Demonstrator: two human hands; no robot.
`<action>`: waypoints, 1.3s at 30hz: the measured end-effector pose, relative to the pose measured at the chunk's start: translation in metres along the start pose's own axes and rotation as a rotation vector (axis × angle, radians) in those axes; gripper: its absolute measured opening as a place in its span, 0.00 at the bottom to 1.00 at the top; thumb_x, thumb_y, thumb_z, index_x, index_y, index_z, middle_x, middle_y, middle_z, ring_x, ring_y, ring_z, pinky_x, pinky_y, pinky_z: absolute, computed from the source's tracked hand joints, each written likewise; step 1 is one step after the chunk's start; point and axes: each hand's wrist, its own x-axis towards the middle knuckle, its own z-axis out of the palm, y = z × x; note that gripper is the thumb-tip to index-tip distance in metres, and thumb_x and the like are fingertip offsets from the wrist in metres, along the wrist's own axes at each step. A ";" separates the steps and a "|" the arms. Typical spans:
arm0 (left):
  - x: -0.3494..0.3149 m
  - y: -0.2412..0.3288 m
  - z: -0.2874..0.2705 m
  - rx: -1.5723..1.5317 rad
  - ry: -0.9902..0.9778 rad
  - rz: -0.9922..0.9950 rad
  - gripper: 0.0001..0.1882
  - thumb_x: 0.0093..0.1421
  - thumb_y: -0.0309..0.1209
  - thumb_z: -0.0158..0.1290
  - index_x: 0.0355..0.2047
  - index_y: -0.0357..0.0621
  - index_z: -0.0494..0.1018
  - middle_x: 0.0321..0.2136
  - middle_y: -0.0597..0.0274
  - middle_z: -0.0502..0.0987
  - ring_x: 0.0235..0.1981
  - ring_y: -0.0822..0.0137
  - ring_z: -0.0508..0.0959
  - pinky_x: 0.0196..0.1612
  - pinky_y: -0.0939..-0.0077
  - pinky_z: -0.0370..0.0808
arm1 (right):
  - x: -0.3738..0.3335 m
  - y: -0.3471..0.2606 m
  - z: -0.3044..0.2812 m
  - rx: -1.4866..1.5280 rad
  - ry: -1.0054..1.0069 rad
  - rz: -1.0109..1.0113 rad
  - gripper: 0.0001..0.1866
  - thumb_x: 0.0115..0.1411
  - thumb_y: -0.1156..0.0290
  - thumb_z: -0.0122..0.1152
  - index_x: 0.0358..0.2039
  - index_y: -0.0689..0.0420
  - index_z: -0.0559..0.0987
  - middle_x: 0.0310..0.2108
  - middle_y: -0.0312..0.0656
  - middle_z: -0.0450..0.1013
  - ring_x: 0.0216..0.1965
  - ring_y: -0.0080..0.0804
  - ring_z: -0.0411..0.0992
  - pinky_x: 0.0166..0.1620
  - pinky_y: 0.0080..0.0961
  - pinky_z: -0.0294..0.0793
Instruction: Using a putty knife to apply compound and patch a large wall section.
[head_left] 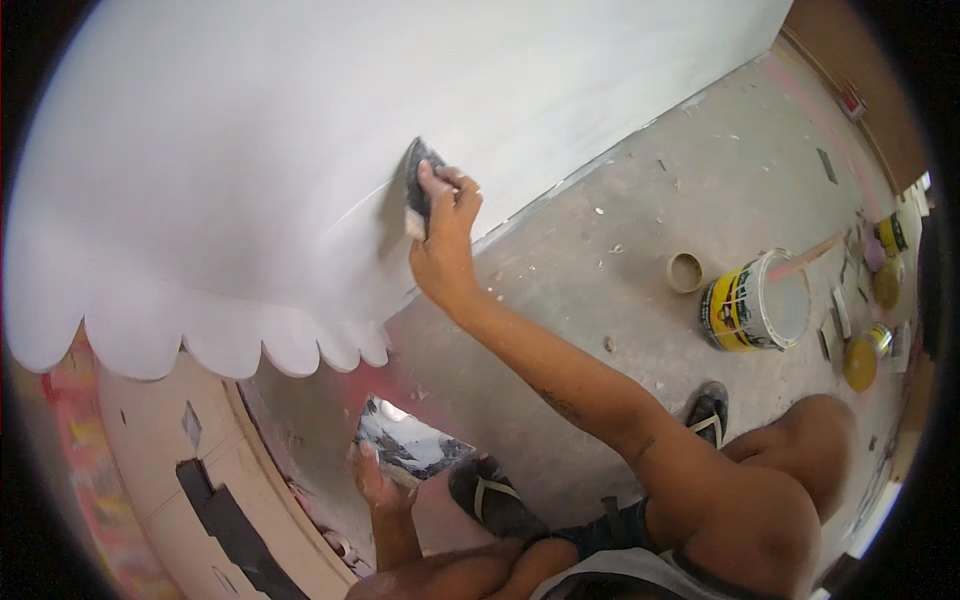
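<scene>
My right hand (447,225) grips a putty knife (413,180), dark and smeared, with a pale end below the fingers. Its blade lies against the white wall panel (250,120), low down near the floor, where a thin line runs along the surface. Closer to my body, my left hand (380,482) holds a flat plate (410,440) by its near edge. Shiny and roughly square, that plate carries grey-white smears. The fingers under it are mostly hidden.
A yellow-and-black bucket (735,310) with a stick in it stands right, beside a small round lid or tub (685,272). Several tins and scraps lie farther right. Scalloped edging (225,355) borders the panel. My sandalled feet (495,495) rest on the stained floor (570,290).
</scene>
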 end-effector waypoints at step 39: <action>0.123 0.134 0.058 -0.092 -0.095 0.576 0.32 0.57 0.11 0.39 0.62 0.46 0.62 0.58 0.45 0.66 0.62 0.44 0.66 0.67 0.47 0.60 | -0.037 -0.035 -0.146 1.340 -0.517 1.524 0.18 0.61 0.73 0.59 0.52 0.57 0.72 0.36 0.36 0.78 0.33 0.28 0.79 0.28 0.27 0.78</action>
